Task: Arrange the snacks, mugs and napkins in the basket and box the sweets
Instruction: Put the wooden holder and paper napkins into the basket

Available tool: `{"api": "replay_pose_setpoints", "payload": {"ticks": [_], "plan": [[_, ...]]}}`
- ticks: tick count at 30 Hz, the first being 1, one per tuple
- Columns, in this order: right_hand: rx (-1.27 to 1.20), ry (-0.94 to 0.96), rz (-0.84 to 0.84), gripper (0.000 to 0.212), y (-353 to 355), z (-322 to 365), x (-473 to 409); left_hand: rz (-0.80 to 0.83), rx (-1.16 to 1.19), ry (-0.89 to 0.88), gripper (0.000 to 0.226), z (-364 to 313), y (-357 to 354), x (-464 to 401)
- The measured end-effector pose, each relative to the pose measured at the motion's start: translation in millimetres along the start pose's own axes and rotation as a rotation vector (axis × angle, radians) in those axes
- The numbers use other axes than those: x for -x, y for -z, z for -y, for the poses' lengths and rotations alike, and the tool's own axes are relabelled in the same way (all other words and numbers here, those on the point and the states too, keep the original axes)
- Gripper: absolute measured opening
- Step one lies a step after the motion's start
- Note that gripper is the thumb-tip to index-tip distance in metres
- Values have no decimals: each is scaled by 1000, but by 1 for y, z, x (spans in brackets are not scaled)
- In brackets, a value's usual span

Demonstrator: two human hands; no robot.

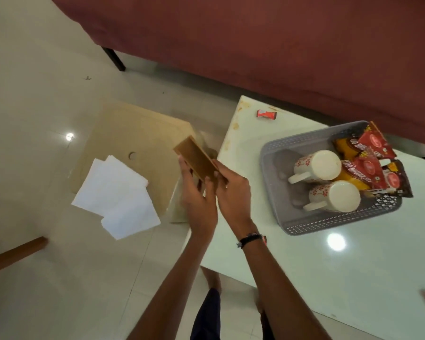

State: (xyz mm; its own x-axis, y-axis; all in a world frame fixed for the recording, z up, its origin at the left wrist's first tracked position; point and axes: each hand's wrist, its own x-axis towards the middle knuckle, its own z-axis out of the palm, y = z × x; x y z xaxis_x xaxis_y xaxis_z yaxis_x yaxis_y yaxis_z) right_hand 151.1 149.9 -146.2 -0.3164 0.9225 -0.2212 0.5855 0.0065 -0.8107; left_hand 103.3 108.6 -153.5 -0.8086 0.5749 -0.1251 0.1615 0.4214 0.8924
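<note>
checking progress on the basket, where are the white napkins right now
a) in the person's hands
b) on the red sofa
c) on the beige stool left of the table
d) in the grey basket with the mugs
c: the white napkins lie fanned out on the beige stool, while the grey basket holds only mugs and snack packets, and both hands hold a brown box.

Pretty dim, warm indoor light from overhead. Two round glare spots: one on the table (pixel 353 278) near its front edge, one on the floor tiles (pixel 70 136). Whole pic soft w/ motion blur, esp both hands. Wide-angle bend at the edges, shadows weak.
</note>
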Motion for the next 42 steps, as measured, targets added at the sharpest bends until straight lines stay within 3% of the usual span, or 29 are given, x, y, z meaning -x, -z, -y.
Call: {"api": "replay_pose_setpoints", "payload": {"ticks": [4, 10, 18, 23, 26, 29, 33, 37, 42], "plan": [[7, -37, -186, 28, 63, -36, -1, 207, 53, -53, 67, -31, -51, 33], [26, -145, -291, 27, 126, -89, 5, 385, 22, -96, 66, -40, -113, 68], [22, -244, -123, 26, 121, -143, 4, 509, -198, -120, 55, -4, -137, 86], [-8, -275, -124, 25, 113, -159, 2, 564, -437, -223, 49, 6, -145, 85], [7, -303, -111, 24, 112, -164, 1, 534, -620, -312, 50, 9, -148, 82], [36, -324, -91, 24, 112, -162, 2, 532, -655, -322, 51, 9, -146, 80], [187, -270, -177, 32, 110, -144, 11, 478, -517, -318, 48, 5, -132, 76], [248, -44, -296, 35, 92, -107, 19, 252, -347, -256, 37, 14, -91, 65], [64, 9, 62, 39, 27, -61, 16, -3, -320, -58, 32, 53, -15, 38]]}}
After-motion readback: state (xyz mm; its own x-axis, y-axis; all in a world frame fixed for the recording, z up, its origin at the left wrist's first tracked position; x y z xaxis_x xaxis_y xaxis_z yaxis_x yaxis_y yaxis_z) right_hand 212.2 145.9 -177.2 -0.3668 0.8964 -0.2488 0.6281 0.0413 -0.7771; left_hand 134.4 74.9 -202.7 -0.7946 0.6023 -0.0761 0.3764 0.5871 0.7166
